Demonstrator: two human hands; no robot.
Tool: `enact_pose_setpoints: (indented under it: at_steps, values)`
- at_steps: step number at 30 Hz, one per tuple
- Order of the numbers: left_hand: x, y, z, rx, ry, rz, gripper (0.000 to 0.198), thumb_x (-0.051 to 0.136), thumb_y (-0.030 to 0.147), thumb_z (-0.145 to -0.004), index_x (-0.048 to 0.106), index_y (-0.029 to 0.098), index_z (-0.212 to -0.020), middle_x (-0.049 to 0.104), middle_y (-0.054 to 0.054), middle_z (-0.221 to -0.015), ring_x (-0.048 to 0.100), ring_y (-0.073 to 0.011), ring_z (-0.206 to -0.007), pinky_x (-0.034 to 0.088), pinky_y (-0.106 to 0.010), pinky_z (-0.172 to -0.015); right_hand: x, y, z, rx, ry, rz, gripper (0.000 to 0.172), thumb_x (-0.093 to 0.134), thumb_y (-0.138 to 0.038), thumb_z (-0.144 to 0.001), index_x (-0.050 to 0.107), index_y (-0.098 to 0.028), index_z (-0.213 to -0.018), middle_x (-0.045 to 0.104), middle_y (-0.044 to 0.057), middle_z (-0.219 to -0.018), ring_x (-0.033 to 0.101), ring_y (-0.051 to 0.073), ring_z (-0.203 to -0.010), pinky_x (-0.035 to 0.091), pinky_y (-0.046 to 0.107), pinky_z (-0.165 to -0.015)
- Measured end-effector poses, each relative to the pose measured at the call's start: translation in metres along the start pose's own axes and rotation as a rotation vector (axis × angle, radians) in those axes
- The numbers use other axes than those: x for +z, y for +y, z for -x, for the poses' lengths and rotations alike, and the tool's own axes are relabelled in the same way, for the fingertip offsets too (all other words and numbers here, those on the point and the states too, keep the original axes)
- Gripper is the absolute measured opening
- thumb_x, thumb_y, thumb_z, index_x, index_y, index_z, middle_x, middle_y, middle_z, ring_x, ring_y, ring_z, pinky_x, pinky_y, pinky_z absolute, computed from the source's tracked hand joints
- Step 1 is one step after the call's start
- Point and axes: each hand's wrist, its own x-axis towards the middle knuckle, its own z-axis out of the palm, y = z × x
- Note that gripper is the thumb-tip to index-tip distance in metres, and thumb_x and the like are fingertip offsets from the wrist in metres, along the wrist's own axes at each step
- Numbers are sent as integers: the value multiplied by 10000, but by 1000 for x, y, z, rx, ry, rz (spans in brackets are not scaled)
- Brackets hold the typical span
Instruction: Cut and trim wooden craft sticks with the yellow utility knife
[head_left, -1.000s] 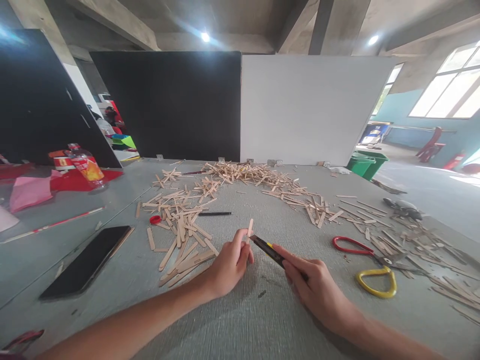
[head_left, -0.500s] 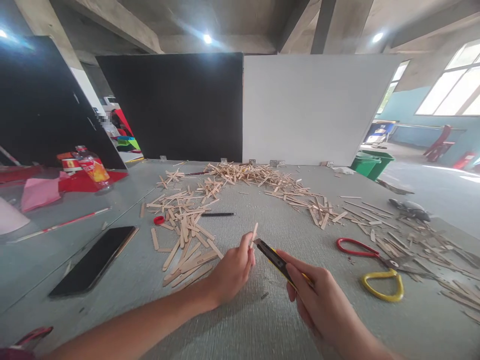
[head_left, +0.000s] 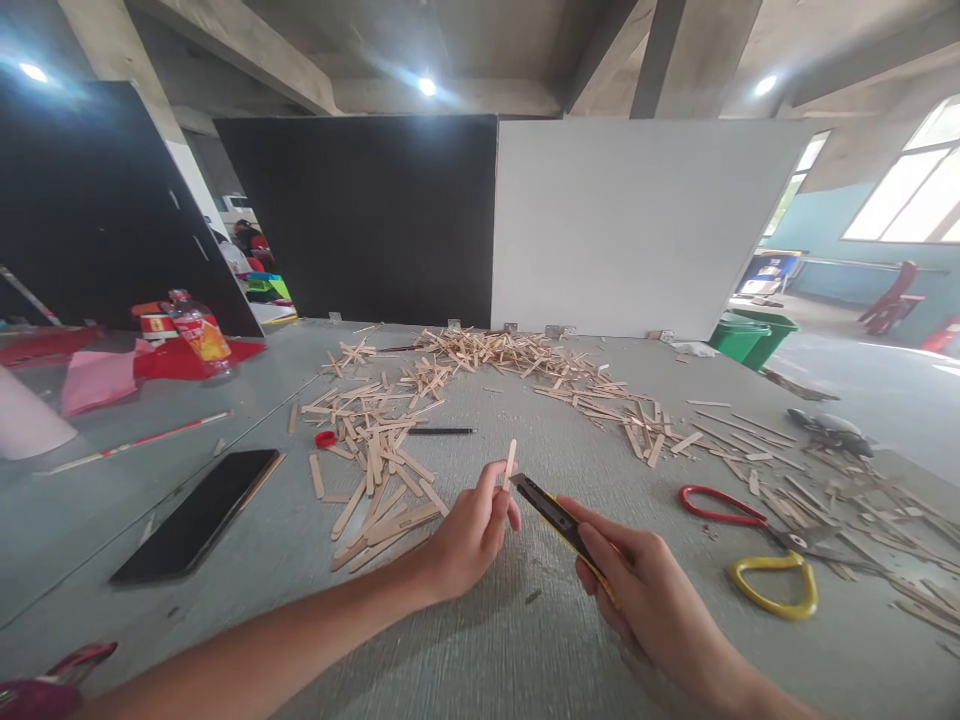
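Between the fingers of my left hand, a small wooden craft stick is pinched, its rounded end pointing up. My right hand is wrapped round a black and yellow utility knife. The knife's tip is close beside the stick, near my left fingertips; whether blade and stick touch I cannot tell. Left of my left hand lie many loose craft sticks, some partly hidden behind the forearm. Red-and-yellow-handled scissors rest to the right of my right hand, among thin wood slivers.
A black phone lies at left, with a red-and-white stick and a drink bottle beyond it. A black pen and a red ring lie mid-table. Black and white panels stand along the back edge.
The whole view has shifted slightly right and down. My left fingers have loosened a little around the craft stick, which stands more upright. The knife stays close to it.
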Motion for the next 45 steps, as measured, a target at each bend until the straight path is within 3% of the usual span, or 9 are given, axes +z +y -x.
enact_pose_setpoints:
  at_steps: [6, 15, 23, 28, 37, 45]
  values:
    - [-2, 1, -2, 4, -3, 88, 403, 286, 501, -1141, 399, 223, -1410, 666, 10, -883, 469, -66, -442, 408, -214, -492, -4, -14, -1, 73, -38, -203, 860, 665, -737, -856, 633, -134, -1468, 517, -30, -651, 331, 65, -422, 247, 197, -393]
    - [-2, 3, -5, -23, 12, 188, 406, 331, 520, -1126, 431, 210, -1368, 661, 9, -850, 480, -66, -429, 393, -198, -454, -12, 4, -11, 146, -132, -479, 791, 736, -697, -863, 624, -206, -1472, 523, -36, -692, 243, 29, -439, 172, 154, -375]
    - [-1, 2, -5, -23, -1, 216, 385, 351, 530, -1121, 442, 213, -1320, 657, 14, -825, 483, -71, -431, 383, -194, -444, -17, -3, -11, 269, -218, -566, 672, 792, -626, -858, 685, -244, -1401, 514, -50, -656, 164, 18, -430, 115, 129, -344]
    - [0, 3, -4, -26, 6, 221, 376, 359, 523, -1123, 444, 221, -1330, 650, 23, -826, 479, -67, -436, 376, -191, -443, -11, 3, -11, 197, -140, -596, 712, 787, -640, -853, 677, -217, -1415, 603, -2, -688, 249, 28, -415, 145, 162, -359]
    - [-1, 3, -3, -48, 12, 212, 345, 367, 489, -1131, 443, 236, -1353, 659, 26, -847, 507, -66, -451, 399, -195, -466, -11, 10, -13, 125, -91, -499, 740, 726, -623, -923, 573, -205, -1513, 604, -33, -690, 284, 22, -397, 166, 169, -357]
    - [-1, 3, -5, -54, 30, 185, 348, 379, 497, -1124, 446, 225, -1330, 657, 31, -824, 511, -68, -438, 398, -198, -461, -14, 12, -13, -50, -71, -177, 721, 575, -659, -999, 592, -126, -1484, 567, -31, -691, 377, 50, -440, 249, 207, -425]
